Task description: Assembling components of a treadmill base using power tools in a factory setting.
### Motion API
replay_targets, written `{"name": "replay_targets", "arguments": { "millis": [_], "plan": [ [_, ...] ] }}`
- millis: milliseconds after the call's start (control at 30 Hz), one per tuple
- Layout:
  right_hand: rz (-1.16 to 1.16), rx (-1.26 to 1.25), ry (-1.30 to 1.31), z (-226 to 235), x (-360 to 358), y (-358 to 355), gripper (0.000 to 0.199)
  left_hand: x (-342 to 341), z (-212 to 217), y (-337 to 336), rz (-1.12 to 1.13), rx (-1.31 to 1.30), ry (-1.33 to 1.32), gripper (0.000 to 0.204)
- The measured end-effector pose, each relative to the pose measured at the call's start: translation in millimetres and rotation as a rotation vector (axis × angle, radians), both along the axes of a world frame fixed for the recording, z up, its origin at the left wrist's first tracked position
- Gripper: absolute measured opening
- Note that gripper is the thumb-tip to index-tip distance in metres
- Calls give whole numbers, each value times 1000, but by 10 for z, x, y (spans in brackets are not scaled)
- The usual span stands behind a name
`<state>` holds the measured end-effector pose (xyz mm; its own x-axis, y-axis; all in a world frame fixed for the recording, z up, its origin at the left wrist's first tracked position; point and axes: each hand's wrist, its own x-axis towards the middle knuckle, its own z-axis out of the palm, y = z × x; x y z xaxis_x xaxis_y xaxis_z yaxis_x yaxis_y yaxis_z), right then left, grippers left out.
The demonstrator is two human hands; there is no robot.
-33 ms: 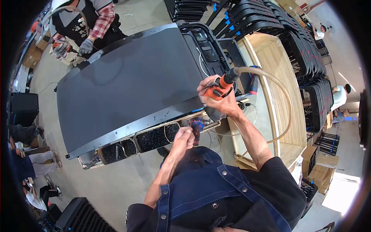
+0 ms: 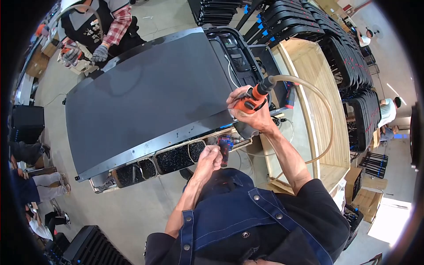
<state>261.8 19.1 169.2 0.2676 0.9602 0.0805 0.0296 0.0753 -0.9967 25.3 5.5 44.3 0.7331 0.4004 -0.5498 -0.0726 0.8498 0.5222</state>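
Note:
My right hand (image 2: pixel 249 110) is wrapped round an orange and black power screwdriver (image 2: pixel 255 98), over the near right corner of a large dark grey panel (image 2: pixel 150 84). A pale hose (image 2: pixel 320 92) runs from the tool and loops down to the right. My left hand (image 2: pixel 210 158) is closed with fingertips pinched, just in front of the screw bins; anything between its fingers is hidden. Beside it, a blue and red cordless drill (image 2: pixel 225 145) lies on the rack along the panel's near edge. Dark screws (image 2: pixel 172 160) fill several bins there.
Right of the panel stands a black plastic frame (image 2: pixel 236 55); beyond it is an open wooden crate (image 2: pixel 329 79). A red and blue handled tool (image 2: pixel 289 95) lies between them. Across the panel, a gloved person (image 2: pixel 95 31) holds another orange tool. Stacked black frames (image 2: pixel 291 22) stand behind.

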Motion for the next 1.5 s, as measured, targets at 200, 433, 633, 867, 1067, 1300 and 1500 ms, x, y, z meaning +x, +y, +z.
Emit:
{"name": "replay_targets", "arguments": {
  "millis": [200,433,633,867,1067,1300,1500],
  "plan": [
    [-52,68,-76,-79,2,-33,38,-98,-25,-11,52,-50,-212,30],
    [-34,87,-9,-132,15,-44,34,-59,-66,-63,133,-47,-185,32],
    [-37,68,-35,-35,6,-88,41,-79,-125,-58,225,-63,-221,30],
    [-142,211,377,128,-167,-277,47,-174,-143,-53,343,-137,-330,24],
    [-181,245,620,5,-459,-417,46,-327,3,-15,378,-150,-380,25],
    [-311,215,684,-175,-768,-416,46,-559,20,99,361,-131,-308,25],
    [-485,181,598,-206,-1270,-344,48,-789,3,276,313,484,48,24]
  ]
}}
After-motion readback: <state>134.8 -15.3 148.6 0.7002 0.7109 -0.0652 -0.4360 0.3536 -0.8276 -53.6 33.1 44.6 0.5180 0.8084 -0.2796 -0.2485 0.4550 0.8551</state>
